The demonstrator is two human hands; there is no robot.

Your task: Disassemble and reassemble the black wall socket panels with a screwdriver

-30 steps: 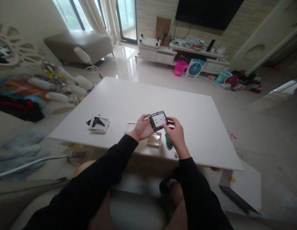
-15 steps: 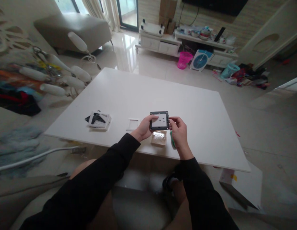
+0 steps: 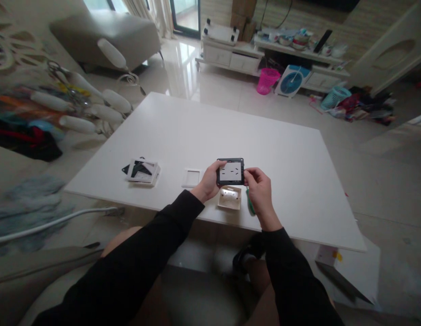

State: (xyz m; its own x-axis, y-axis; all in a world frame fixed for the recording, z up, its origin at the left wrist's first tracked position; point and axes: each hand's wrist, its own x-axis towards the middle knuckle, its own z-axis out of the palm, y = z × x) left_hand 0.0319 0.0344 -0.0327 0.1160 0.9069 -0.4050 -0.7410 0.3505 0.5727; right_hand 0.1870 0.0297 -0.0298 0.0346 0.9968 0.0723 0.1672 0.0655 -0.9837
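I hold a wall socket module (image 3: 230, 172), white-faced with a dark frame, above the white table (image 3: 292, 190). My left hand (image 3: 209, 182) grips its left edge. My right hand (image 3: 260, 188) pinches its right edge. Directly below the socket a beige mounting box (image 3: 229, 198) lies on the table near the front edge. A green-handled screwdriver (image 3: 250, 207) lies beside the box, partly hidden under my right hand. A white cover frame (image 3: 191, 178) lies flat just left of my left hand.
An opened black-and-white package (image 3: 141, 170) lies further left on the table. A rack with white pegs and clothing (image 3: 71, 108) stands at the left. A white cable (image 3: 50, 222) runs below the table's left edge. A TV stand, pink bin and fan lie beyond.
The socket has turned from tilted to level in my hands and sits lower, over the mounting box. The view has shifted, so everything appears slightly further right.
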